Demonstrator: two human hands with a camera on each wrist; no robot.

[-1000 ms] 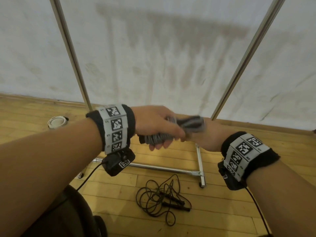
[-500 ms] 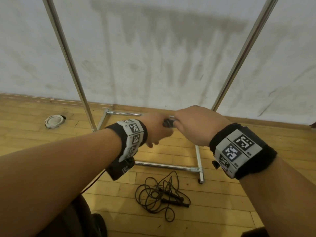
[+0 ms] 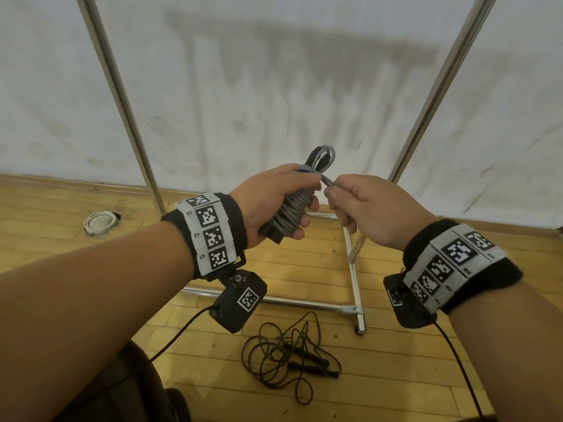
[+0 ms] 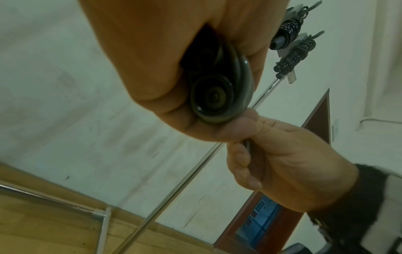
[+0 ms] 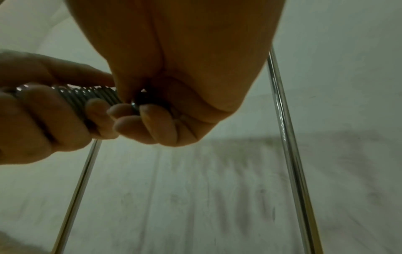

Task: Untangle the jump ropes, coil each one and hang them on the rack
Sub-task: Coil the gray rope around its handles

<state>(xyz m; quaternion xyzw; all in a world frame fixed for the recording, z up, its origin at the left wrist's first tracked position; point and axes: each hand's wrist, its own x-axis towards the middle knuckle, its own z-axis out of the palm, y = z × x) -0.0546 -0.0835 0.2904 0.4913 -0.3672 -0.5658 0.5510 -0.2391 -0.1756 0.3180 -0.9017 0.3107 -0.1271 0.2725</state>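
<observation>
My left hand (image 3: 275, 197) grips a grey jump rope (image 3: 291, 210) wound tightly round its two handles, with a small loop (image 3: 324, 156) sticking out above the fist. The handles' round butt ends (image 4: 214, 98) show in the left wrist view. Right beside it, my right hand (image 3: 359, 205) pinches the rope's free end (image 3: 328, 180). A black jump rope (image 3: 286, 354) lies in a loose tangle on the wooden floor below my hands. The metal rack (image 3: 353, 266) stands against the wall. Two coiled ropes (image 4: 291, 51) hang on it, seen in the left wrist view.
The rack's two slanted uprights (image 3: 118, 105) frame my hands, and its base bars (image 3: 304, 303) lie on the floor in front of the tangled rope. A white roll of tape (image 3: 100, 222) sits on the floor at the left by the wall.
My hands have separated slightly and risen. The wound grey rope now shows in my left fist, with its loop up, and my right hand has pulled the free end out to the right.
</observation>
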